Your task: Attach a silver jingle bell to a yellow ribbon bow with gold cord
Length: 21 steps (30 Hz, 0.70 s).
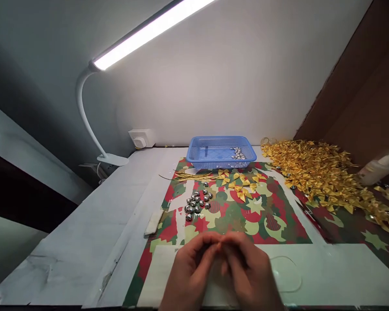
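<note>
My left hand (191,270) and my right hand (249,272) meet fingertip to fingertip low in the middle of the view, over a patterned red, green and cream paper (266,216). Whatever is pinched between the fingers is too small and blurred to name. Beyond the hands lies a cluster of small silver bells (197,203). A few loose gold ribbon bows (241,183) and a bundle of gold strings (192,176) lie farther back.
A blue mesh basket (214,152) with some silver bells inside stands at the back. A big heap of gold bows (324,177) covers the right side. A white desk lamp (94,116) clamps at the left, near a wall socket (139,139). A brown board (363,86) walls the right.
</note>
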Tool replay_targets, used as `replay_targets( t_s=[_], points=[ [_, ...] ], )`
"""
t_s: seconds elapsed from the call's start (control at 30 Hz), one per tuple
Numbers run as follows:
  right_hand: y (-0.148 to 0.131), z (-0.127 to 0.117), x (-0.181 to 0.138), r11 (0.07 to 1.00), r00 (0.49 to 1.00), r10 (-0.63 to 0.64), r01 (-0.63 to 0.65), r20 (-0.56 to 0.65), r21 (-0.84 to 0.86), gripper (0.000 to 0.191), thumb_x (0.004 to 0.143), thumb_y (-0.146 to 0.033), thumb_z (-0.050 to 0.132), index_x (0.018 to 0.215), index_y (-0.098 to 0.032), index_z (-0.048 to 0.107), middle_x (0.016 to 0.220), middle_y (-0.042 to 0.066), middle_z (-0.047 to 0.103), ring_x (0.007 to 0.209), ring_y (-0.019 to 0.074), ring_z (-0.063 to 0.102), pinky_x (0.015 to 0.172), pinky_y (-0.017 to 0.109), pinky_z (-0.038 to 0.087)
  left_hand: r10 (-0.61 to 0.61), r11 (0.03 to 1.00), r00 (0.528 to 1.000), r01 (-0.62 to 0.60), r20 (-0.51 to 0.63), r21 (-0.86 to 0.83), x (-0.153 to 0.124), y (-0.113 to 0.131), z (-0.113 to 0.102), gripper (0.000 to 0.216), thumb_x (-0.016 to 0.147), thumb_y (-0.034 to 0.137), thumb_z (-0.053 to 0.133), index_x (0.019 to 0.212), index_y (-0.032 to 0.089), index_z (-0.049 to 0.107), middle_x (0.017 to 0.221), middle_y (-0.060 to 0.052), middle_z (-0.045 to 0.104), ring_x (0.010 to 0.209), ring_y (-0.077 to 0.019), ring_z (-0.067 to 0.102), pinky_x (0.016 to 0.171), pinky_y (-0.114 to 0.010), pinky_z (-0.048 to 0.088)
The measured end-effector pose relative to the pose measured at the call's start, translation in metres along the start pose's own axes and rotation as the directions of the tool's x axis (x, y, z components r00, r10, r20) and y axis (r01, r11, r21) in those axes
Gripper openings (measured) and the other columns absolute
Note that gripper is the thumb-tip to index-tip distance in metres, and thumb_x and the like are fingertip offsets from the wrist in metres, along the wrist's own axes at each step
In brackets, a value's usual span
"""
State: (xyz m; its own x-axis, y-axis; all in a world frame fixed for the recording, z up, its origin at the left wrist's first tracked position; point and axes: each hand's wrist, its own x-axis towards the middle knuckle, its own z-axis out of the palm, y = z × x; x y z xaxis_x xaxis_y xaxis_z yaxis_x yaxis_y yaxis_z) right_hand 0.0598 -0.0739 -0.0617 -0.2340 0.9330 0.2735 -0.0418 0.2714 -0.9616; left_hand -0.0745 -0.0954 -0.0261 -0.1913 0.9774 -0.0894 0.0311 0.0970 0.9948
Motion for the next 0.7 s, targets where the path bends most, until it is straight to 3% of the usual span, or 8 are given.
replay_targets(
  t_s=[0.13, 0.23, 0.27, 0.33, 0.43, 0.53, 0.63, 0.7],
  points=[
    [0.011, -0.002, 0.011, 0.995, 0.995, 0.099, -0.098, -0.030, 0.033, 0.012, 0.099, -0.027, 0.047, 0.097, -0.022, 0.058, 0.073, -0.002, 0.061, 0.051, 0.0085, 0.050, 0.051, 0.018, 0.044, 0.002, 1.000, 0.978, -0.002, -0.210, 0.002, 0.001, -0.014, -0.005, 0.011, 0.090, 0.030, 0.063, 0.097, 0.026, 0.070, 0.093, 0.001, 0.074, 0.090, -0.0161, 0.069, 0.083, -0.021, 0.053],
    [0.009, -0.007, 0.013, 0.982, 0.980, 0.185, -0.181, -0.078, 0.063, 0.013, 0.101, -0.031, 0.044, 0.096, -0.022, 0.052, 0.084, 0.000, 0.062, 0.050, 0.0065, 0.047, 0.048, 0.018, 0.041, 0.007, 0.998, 0.975, 0.007, -0.224, 0.060, -0.012, -0.012, -0.021, 0.010, 0.089, 0.030, 0.066, 0.098, 0.029, 0.070, 0.089, 0.004, 0.073, 0.083, -0.0128, 0.067, 0.079, -0.016, 0.052],
    [0.008, -0.008, 0.013, 0.979, 0.976, 0.200, -0.196, -0.080, 0.065, 0.014, 0.101, -0.032, 0.045, 0.095, -0.022, 0.051, 0.084, -0.001, 0.061, 0.050, 0.0064, 0.046, 0.047, 0.018, 0.041, 0.034, 0.994, 0.982, -0.015, -0.184, 0.107, -0.018, -0.011, -0.027, 0.009, 0.087, 0.029, 0.068, 0.096, 0.030, 0.071, 0.087, 0.004, 0.073, 0.078, -0.0125, 0.067, 0.074, -0.015, 0.053],
    [0.005, -0.008, 0.013, 0.976, 0.973, 0.216, -0.212, -0.077, 0.057, 0.014, 0.100, -0.033, 0.047, 0.093, -0.022, 0.052, 0.083, -0.002, 0.061, 0.051, 0.0066, 0.045, 0.048, 0.018, 0.041, 0.243, 0.911, 0.962, -0.271, 0.127, 0.310, -0.030, -0.012, -0.034, 0.025, 0.085, 0.022, 0.071, 0.109, 0.032, 0.069, 0.100, 0.000, 0.072, 0.083, -0.0165, 0.067, 0.075, -0.022, 0.055],
    [0.004, -0.007, 0.012, 0.974, 0.971, 0.225, -0.223, -0.077, 0.038, 0.013, 0.099, -0.034, 0.049, 0.094, -0.023, 0.053, 0.083, -0.002, 0.061, 0.053, 0.0071, 0.044, 0.050, 0.018, 0.041, 0.456, 0.643, 0.776, -0.626, 0.436, 0.441, -0.039, -0.023, -0.033, 0.037, 0.080, 0.009, 0.074, 0.114, 0.024, 0.069, 0.109, -0.010, 0.068, 0.090, -0.0233, 0.063, 0.077, -0.032, 0.054],
    [0.006, -0.006, 0.011, 0.974, 0.970, 0.226, -0.224, -0.087, 0.028, 0.013, 0.100, -0.034, 0.049, 0.095, -0.023, 0.053, 0.084, -0.002, 0.060, 0.054, 0.0077, 0.045, 0.049, 0.018, 0.041, 0.491, 0.518, 0.681, -0.729, 0.543, 0.446, -0.037, -0.035, -0.028, 0.034, 0.084, -0.002, 0.062, 0.109, 0.019, 0.069, 0.099, -0.012, 0.072, 0.084, -0.0239, 0.062, 0.075, -0.037, 0.053],
    [0.009, -0.006, 0.010, 0.979, 0.973, 0.206, -0.206, -0.102, 0.014, 0.013, 0.100, -0.034, 0.048, 0.095, -0.024, 0.052, 0.084, -0.001, 0.060, 0.054, 0.0080, 0.044, 0.048, 0.018, 0.039, 0.479, 0.557, 0.668, -0.733, 0.570, 0.391, -0.030, -0.038, -0.026, 0.030, 0.085, -0.002, 0.060, 0.102, 0.020, 0.070, 0.086, -0.009, 0.073, 0.076, -0.0217, 0.062, 0.071, -0.033, 0.054],
    [0.009, -0.007, 0.009, 0.984, 0.978, 0.176, -0.178, -0.113, -0.005, 0.012, 0.100, -0.033, 0.048, 0.094, -0.023, 0.053, 0.081, -0.002, 0.058, 0.054, 0.0086, 0.043, 0.048, 0.019, 0.038, 0.480, 0.610, 0.689, -0.707, 0.543, 0.358, -0.028, -0.035, -0.028, 0.027, 0.085, 0.001, 0.062, 0.101, 0.021, 0.070, 0.085, -0.008, 0.073, 0.073, -0.0204, 0.063, 0.067, -0.030, 0.055]
  ],
)
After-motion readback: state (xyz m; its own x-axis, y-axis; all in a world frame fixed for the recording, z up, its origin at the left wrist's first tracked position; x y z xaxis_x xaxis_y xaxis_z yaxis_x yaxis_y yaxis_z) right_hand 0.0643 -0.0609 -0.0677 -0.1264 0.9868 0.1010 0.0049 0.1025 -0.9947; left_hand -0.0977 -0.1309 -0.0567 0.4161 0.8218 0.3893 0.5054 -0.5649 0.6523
